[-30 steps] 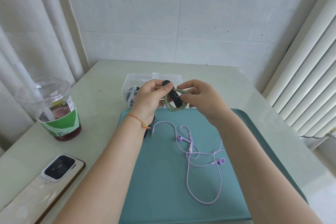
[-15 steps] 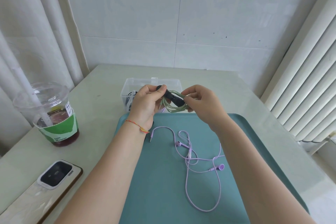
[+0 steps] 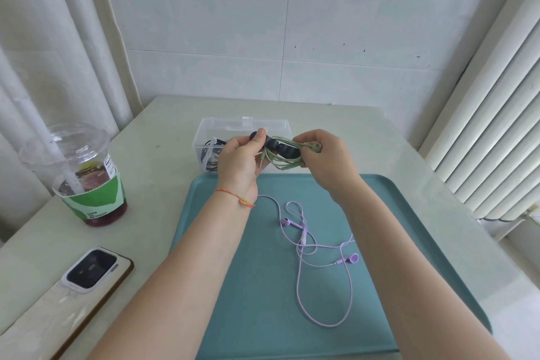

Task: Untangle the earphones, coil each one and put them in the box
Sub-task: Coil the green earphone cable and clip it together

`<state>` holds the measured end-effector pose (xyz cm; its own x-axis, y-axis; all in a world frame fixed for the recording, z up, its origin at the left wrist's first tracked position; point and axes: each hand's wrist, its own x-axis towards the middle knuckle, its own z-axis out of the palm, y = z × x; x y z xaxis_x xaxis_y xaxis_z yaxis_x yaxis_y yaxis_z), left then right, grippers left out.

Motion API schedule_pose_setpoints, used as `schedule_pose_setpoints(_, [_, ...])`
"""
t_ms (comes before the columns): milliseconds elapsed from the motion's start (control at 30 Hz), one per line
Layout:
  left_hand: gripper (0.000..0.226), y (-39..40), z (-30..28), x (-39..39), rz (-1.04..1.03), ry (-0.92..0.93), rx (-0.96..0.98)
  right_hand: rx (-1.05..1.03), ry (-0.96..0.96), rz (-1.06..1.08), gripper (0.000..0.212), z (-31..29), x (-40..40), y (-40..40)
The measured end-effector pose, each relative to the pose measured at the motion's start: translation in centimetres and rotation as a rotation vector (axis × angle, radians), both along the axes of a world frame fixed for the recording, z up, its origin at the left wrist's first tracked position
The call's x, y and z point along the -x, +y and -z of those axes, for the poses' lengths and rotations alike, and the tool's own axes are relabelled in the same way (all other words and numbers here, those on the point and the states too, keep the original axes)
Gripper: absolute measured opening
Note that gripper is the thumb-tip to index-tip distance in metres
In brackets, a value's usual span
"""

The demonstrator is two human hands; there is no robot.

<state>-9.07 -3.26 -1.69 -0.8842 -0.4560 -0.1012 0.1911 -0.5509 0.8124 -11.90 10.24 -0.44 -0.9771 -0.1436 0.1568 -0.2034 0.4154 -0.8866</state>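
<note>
Between both hands, above the far edge of the teal tray (image 3: 251,286), hangs a coiled green earphone (image 3: 287,159) with a black strap (image 3: 274,145) around it. My left hand (image 3: 239,161) pinches the strap's end with thumb and fingers. My right hand (image 3: 324,155) grips the coil's right side, one green earbud showing at its fingertips. A purple earphone (image 3: 304,245) lies loose and uncoiled on the tray. Behind my hands stands the clear plastic box (image 3: 242,126), with dark and white cables inside it.
A lidded plastic cup (image 3: 84,175) with a straw and dark drink stands at the left. A phone (image 3: 87,272) lies face down near the table's front left edge. A wall is behind the table, a curtain at the left and a radiator at the right.
Both hands have drawn slightly apart, stretching the green coil flatter and wider. The camera view has shifted a little, so everything sits lower in the frame.
</note>
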Motion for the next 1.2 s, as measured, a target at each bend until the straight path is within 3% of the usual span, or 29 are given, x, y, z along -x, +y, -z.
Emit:
schedule_pose_setpoints(200, [0.018, 0.9, 0.1, -0.2, -0.063, -0.029, 0.009, -0.053, 0.030, 0.019, 0.021, 0.2, -0.1, -0.4])
schedule_pose_setpoints(567, [0.017, 0.7, 0.1, 0.0, -0.075, 0.030, -0.020, 0.461, -0.271, -0.053, 0.020, 0.6, 0.3, 0.0])
schedule_pose_setpoints(700, [0.015, 0.8, 0.0, -0.2, -0.037, 0.079, 0.045, 0.523, -0.340, -0.128, 0.019, 0.3, 0.5, 0.9])
schedule_pose_setpoints(1033, [0.016, 0.7, -0.3, -0.4, 0.082, 0.226, -0.033, 0.917, -0.658, -0.155, 0.014, -0.2, 0.7, 1.3])
schedule_pose_setpoints(1200, [0.019, 0.6, -0.2, -0.3, 0.081, 0.188, -0.124, 0.975, -0.646, -0.211, 0.016, 0.0, 0.4, 1.2])
